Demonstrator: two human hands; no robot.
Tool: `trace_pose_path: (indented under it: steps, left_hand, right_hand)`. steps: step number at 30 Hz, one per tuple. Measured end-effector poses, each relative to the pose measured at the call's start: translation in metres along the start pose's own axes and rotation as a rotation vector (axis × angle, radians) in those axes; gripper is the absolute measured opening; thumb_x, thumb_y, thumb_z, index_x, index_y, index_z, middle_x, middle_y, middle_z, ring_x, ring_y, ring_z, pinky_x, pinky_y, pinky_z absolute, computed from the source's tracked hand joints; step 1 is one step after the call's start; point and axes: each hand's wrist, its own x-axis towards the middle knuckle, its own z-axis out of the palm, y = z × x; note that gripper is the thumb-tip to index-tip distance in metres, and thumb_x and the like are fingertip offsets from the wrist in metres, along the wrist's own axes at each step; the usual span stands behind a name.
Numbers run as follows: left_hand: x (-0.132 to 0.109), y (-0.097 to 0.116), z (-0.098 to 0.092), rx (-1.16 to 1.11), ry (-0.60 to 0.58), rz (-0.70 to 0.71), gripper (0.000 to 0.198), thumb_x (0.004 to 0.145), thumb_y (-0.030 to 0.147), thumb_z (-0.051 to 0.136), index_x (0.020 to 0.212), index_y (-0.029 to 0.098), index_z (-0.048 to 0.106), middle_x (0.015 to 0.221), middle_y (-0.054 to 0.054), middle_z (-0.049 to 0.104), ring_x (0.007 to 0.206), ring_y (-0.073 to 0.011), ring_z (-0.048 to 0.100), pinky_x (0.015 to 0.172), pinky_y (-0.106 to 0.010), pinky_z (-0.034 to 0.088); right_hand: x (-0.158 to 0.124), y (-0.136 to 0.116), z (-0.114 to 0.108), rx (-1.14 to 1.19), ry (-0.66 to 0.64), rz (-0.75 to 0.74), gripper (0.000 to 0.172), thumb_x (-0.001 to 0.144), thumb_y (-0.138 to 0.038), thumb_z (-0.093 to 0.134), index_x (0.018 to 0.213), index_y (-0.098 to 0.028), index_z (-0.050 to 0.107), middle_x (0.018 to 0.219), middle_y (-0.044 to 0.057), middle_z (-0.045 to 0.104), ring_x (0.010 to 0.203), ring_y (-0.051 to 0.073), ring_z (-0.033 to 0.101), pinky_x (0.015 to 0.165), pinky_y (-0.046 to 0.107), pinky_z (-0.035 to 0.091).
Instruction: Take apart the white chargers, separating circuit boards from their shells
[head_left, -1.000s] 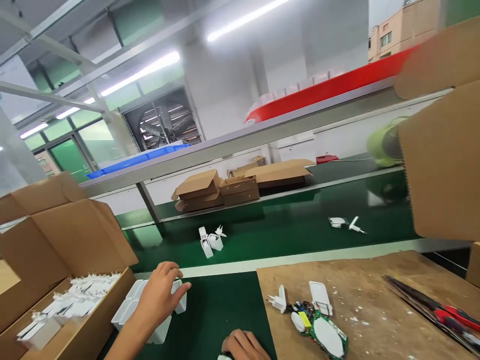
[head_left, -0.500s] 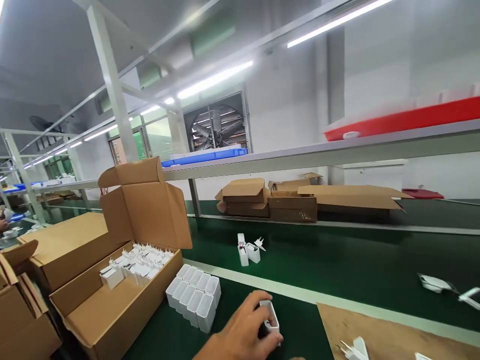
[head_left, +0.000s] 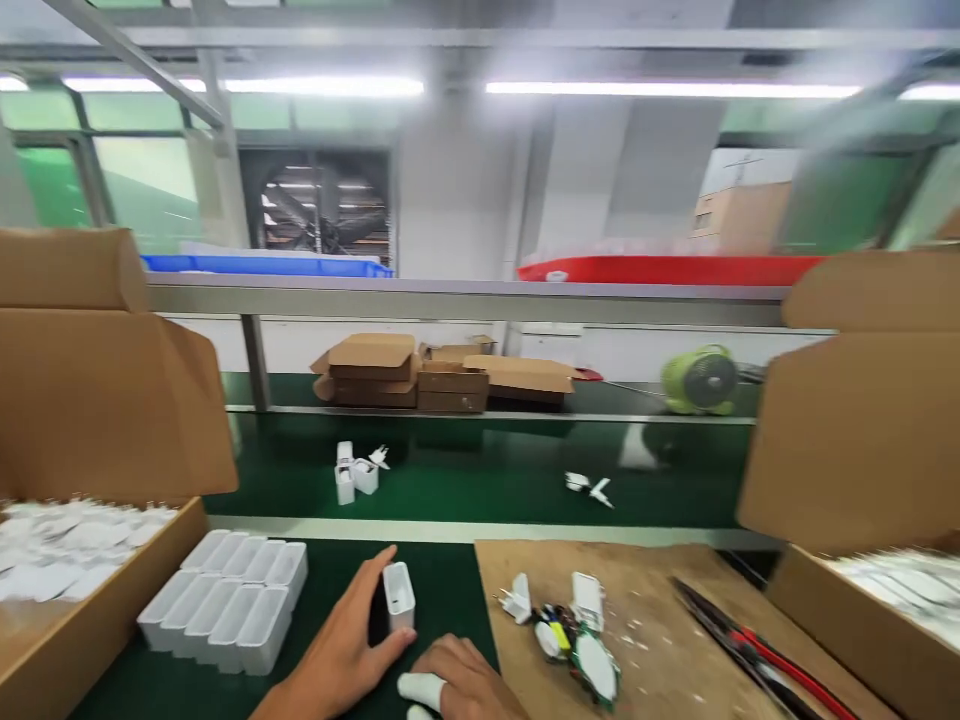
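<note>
My left hand [head_left: 341,635] holds an open, hollow white plastic case [head_left: 400,598] between its index finger at the far end and its thumb at the near end. The case stands upright on the dark green bench. My right hand [head_left: 472,685] is just to the right, loosely curled, with white finger covers and nothing visible between its fingertips. Left of my left hand, several similar white cases [head_left: 225,600] stand in a tight block with their openings up. A white plug [head_left: 517,598] and a green circuit board with wires [head_left: 596,665] lie on a brown sheet [head_left: 652,620].
Open cardboard boxes with white parts flank me, one at left [head_left: 169,560] and one at right [head_left: 825,610]. Red-handled pliers [head_left: 757,650] lie on the sheet. Farther back are white charger pieces [head_left: 356,475], flattened cartons [head_left: 375,370], a green fan [head_left: 699,380] and a shelf [head_left: 450,300].
My view has swung right, bringing the right box, pliers and circuit board into sight. My right hand has come into view beside the case, which my left hand still holds.
</note>
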Motion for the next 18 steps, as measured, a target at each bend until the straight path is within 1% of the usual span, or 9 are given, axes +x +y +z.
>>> trace_pose_path:
  steps: [2,4,6,8,9,11,14,16,18]
  left_hand:
    - [-0.003,-0.007,0.001,0.011,-0.014,-0.004,0.077,0.092,0.032,0.068,0.162,0.022,0.039,0.166,-0.015,0.05,0.154,-0.034,0.047,0.129,-0.056,0.039]
    - [-0.005,-0.011,0.002,0.016,-0.047,-0.006,0.076,0.095,0.035,0.065,0.164,0.022,0.035,0.169,-0.014,0.046,0.156,-0.0333,0.045,0.129,-0.056,0.039]
    - [-0.005,-0.011,0.001,0.006,-0.077,-0.002,0.076,0.097,0.036,0.064,0.165,0.023,0.032,0.171,-0.014,0.043,0.157,-0.0328,0.042,0.13,-0.057,0.037]
    - [-0.005,-0.007,0.0,-0.016,-0.105,-0.022,0.08,0.096,0.036,0.066,0.167,0.024,0.031,0.171,-0.013,0.043,0.157,-0.034,0.042,0.131,-0.058,0.035]
    - [-0.005,-0.004,-0.002,-0.022,-0.124,-0.048,0.083,0.095,0.038,0.067,0.168,0.023,0.031,0.171,-0.013,0.043,0.157,-0.0354,0.042,0.131,-0.059,0.035]
    - [-0.005,0.004,-0.005,-0.026,-0.16,-0.114,0.087,0.094,0.041,0.067,0.169,0.022,0.028,0.172,-0.014,0.04,0.158,-0.0376,0.04,0.13,-0.06,0.035]
    - [-0.004,0.011,-0.007,-0.03,-0.186,-0.151,0.086,0.096,0.044,0.063,0.171,0.022,0.026,0.174,-0.013,0.037,0.16,-0.037,0.037,0.131,-0.057,0.034]
    - [-0.003,0.007,-0.005,-0.036,-0.199,-0.174,0.088,0.094,0.047,0.066,0.17,0.024,0.029,0.172,-0.012,0.04,0.159,-0.0387,0.038,0.13,-0.058,0.036]
    - [-0.002,-0.002,0.002,-0.037,-0.198,-0.215,0.091,0.088,0.05,0.071,0.168,0.027,0.034,0.169,-0.012,0.046,0.156,-0.0428,0.041,0.127,-0.06,0.04]
  right_hand:
    - [0.0,-0.005,-0.002,0.002,-0.027,0.042,0.033,0.099,-0.023,0.067,0.131,-0.027,0.065,0.119,0.003,0.078,0.102,0.022,0.07,0.092,0.034,0.056]
    - [0.0,-0.009,-0.01,0.01,-0.007,0.068,0.036,0.098,-0.022,0.065,0.134,-0.028,0.064,0.12,0.004,0.077,0.102,0.022,0.07,0.093,0.036,0.057]
    - [0.0,-0.008,-0.024,0.017,0.058,0.099,0.039,0.099,-0.02,0.062,0.137,-0.028,0.063,0.124,0.005,0.076,0.107,0.022,0.07,0.098,0.036,0.057]
    - [-0.002,0.0,-0.043,0.009,0.153,0.152,0.039,0.102,-0.018,0.058,0.139,-0.027,0.062,0.129,0.007,0.074,0.115,0.022,0.069,0.102,0.036,0.058]
    - [-0.003,0.007,-0.054,0.0,0.197,0.192,0.037,0.103,-0.019,0.056,0.14,-0.026,0.062,0.131,0.009,0.073,0.118,0.023,0.069,0.104,0.036,0.058]
    - [-0.008,0.024,-0.075,-0.021,0.258,0.277,0.034,0.106,-0.024,0.053,0.138,-0.025,0.065,0.131,0.011,0.073,0.12,0.024,0.07,0.105,0.038,0.059]
    - [-0.023,0.056,-0.102,-0.048,0.27,0.409,0.036,0.107,-0.029,0.049,0.14,-0.025,0.064,0.136,0.013,0.07,0.123,0.026,0.068,0.108,0.044,0.058]
    - [-0.036,0.082,-0.114,-0.074,0.26,0.507,0.042,0.104,-0.028,0.049,0.144,-0.026,0.061,0.144,0.013,0.065,0.133,0.028,0.063,0.116,0.05,0.052]
    - [-0.049,0.111,-0.122,-0.096,0.247,0.592,0.046,0.099,-0.027,0.051,0.143,-0.021,0.062,0.146,0.016,0.063,0.138,0.032,0.059,0.12,0.056,0.047]
